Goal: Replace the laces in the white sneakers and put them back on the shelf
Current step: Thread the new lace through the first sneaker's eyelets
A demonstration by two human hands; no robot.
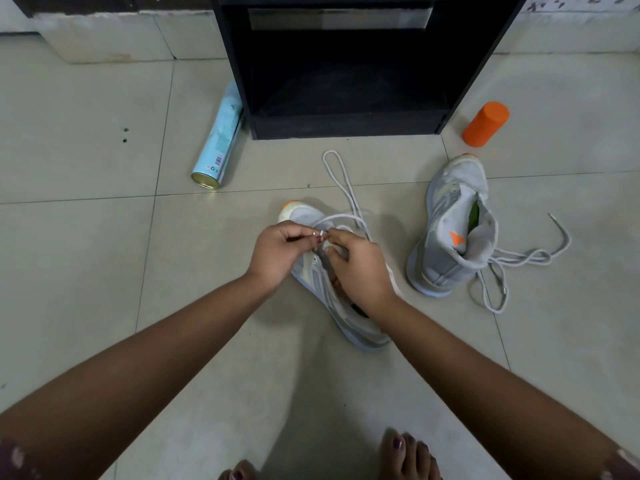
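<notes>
**Position of the work.** The near sneaker (313, 271) lies on the tiled floor (86, 237), directly under both hands. Its long axis runs diagonally, with the orange-tipped toe far and left and the heel near and right.

**State of the hands.** The left hand (277, 252) and right hand (360, 271) meet over the eyelets at the toe end, with the fingers curled narrow. Each pinches the lace (341, 183) at or close to its tip. From there the lace runs toward the shelf (346, 128) in 1 long loop on the floor.

**Governing relation.** The step in hand appears to be threading an eyelet near the toe. The remaining eyelets follow the shoe's axis toward the near right, so the right hand, which lies over the tongue, is nearer to them. The left hand works from the left flank.

**Other task items.** The second sneaker (450, 230) lies to the right, well apart, toe far. A loose lace (519, 258) trails beside it, and whether that lace is threaded cannot be told. The black, open-fronted shelf stands beyond both sneakers.

**Markings.**
- The light blue spray can (218, 143) lies beside the shelf's left wall. It shows a barcode, but the print is too small to read.
- The orange cylinder (485, 124) shows no writing.
- The second sneaker carries 1 orange triangle, and no brand name is legible.
</notes>
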